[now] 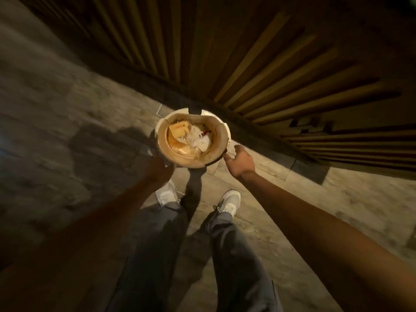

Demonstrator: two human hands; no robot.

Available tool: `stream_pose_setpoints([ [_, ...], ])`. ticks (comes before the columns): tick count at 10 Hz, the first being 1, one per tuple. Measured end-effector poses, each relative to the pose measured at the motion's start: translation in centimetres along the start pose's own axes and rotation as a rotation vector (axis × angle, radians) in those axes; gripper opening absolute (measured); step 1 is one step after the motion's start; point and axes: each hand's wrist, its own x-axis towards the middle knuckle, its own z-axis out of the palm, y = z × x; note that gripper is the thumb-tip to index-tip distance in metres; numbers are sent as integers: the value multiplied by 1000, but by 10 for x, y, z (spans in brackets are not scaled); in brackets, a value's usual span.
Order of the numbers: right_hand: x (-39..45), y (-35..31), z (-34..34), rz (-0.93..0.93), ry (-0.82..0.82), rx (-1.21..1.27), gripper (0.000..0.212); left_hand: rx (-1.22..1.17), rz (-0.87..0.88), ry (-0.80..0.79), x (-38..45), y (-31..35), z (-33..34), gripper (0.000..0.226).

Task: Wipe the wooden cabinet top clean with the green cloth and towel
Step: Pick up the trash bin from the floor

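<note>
Neither the green cloth nor the towel is in view, and the cabinet's top is out of sight. Only the cabinet's dark slatted wooden front (270, 64) shows, across the upper right. On the floor at its foot stands a round tan bin (221, 135) with a notched rim, holding yellow packaging and crumpled white paper. My left hand (157, 168) is in shadow at the bin's lower left rim; its grip is too dark to read. My right hand (240, 161) hovers just right of the rim, fingers apart and empty.
Grey-brown stone tiles (67, 109) cover the floor, with a darker patch to the left of the bin. My legs in grey trousers and two white shoes (228, 202) stand just behind the bin. The picture is dim and motion-blurred.
</note>
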Motion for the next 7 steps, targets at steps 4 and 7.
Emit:
stream_pose_setpoints([
  [4, 106, 20, 72, 184, -62, 527, 29, -791, -336, -284, 63, -12, 106, 49],
  [7, 86, 21, 78, 115, 18, 642, 26, -954, -315, -210, 55, -13, 100, 54],
])
